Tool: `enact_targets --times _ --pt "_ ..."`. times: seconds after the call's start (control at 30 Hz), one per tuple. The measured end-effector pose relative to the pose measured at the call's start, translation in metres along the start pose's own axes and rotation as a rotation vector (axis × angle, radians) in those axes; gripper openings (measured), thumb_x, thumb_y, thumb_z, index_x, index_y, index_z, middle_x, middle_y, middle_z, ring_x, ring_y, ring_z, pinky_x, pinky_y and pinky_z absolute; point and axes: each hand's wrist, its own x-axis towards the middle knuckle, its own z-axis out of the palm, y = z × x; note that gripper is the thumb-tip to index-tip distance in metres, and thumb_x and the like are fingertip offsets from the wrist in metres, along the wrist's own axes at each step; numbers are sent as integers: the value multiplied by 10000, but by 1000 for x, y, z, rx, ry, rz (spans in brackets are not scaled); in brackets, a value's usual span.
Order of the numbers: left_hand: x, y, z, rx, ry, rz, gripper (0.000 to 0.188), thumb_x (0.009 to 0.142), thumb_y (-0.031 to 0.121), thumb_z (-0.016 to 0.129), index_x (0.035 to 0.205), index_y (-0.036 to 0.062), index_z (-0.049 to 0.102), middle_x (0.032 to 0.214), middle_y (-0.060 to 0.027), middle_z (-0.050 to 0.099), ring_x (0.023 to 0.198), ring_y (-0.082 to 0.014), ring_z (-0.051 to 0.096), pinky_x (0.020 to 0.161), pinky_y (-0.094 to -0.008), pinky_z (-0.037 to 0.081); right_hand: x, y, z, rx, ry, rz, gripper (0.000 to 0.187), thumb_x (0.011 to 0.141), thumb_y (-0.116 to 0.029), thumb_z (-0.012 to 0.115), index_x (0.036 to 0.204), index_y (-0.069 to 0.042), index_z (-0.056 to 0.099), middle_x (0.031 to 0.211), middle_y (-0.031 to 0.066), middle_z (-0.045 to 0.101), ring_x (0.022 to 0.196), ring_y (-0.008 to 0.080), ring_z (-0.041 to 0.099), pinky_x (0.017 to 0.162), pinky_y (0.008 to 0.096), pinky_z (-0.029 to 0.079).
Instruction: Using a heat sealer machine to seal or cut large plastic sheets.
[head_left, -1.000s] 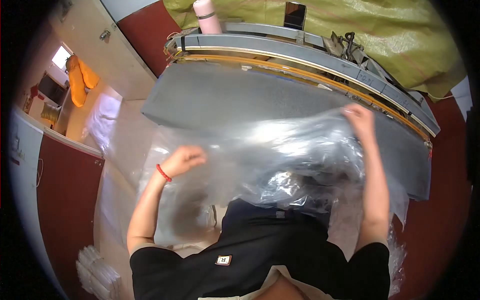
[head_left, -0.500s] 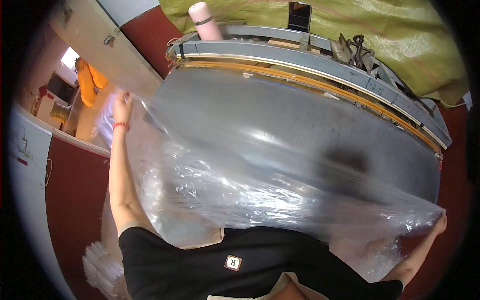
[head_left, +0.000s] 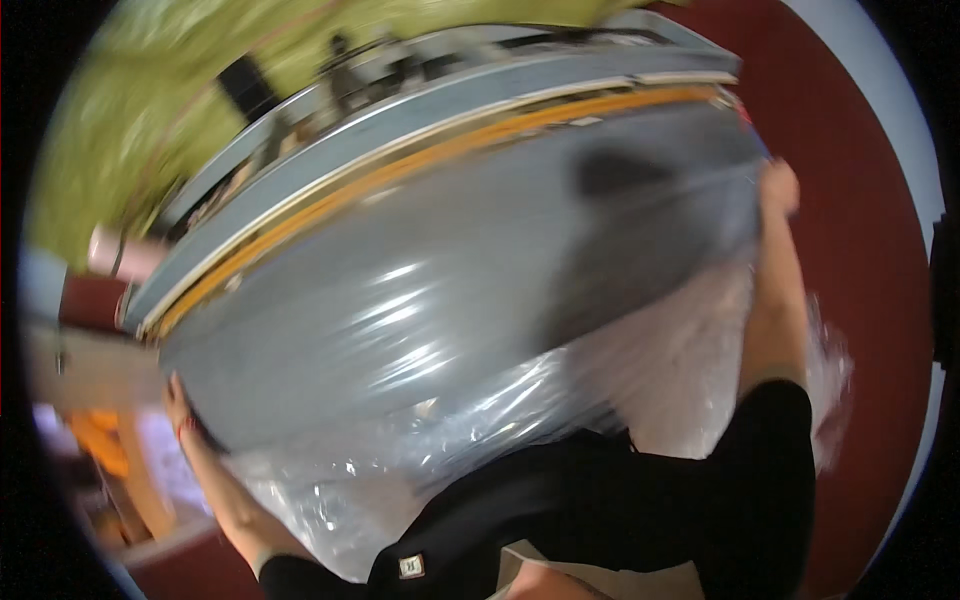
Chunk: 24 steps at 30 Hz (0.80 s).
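Looks like a small workshop. Gives that away first by the long grey bench, backed by a metal rail and an orange strip along its far edge. Has clear film spread across the bench and hanging loosely off the near side. Shows dark metal fittings behind the rail, too blurred to identify. Is lined at the back with a creased yellow-green sheet, and bounded on the right by a plain dark red wall.
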Motion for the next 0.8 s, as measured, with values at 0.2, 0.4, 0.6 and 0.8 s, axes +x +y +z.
enact_targets --times 0.2,0.4,0.6,0.8 --pt "-23 94 18 144 486 222 357 817 292 558 1017 -2 581 1013 -120 597 904 -217 568 792 -303 432 3 -13 11 23 -1 -20 249 794 -252 466 943 -87 579 945 157 603 896 317 579 750 413 465" --pt "-278 436 121 -495 -584 693 145 803 97 556 908 19 620 796 -15 594 697 -91 530 635 -214 433 13 16 21 57 43 -41 241 803 -214 440 906 -24 549 876 182 611 839 327 594 714 420 470" --pt "-444 570 207 -369 -861 1242 140 765 141 595 850 32 619 721 -106 614 665 -128 569 609 -262 444 8 0 27 108 94 -78 188 799 -149 420 851 -30 555 798 163 624 769 306 614 661 394 487" --pt "-472 601 260 -489 -900 1070 75 763 88 571 812 31 577 689 -87 604 586 -126 548 529 -268 436 10 -1 29 148 103 -69 178 797 -148 424 835 -36 558 776 157 626 740 300 619 642 401 488"
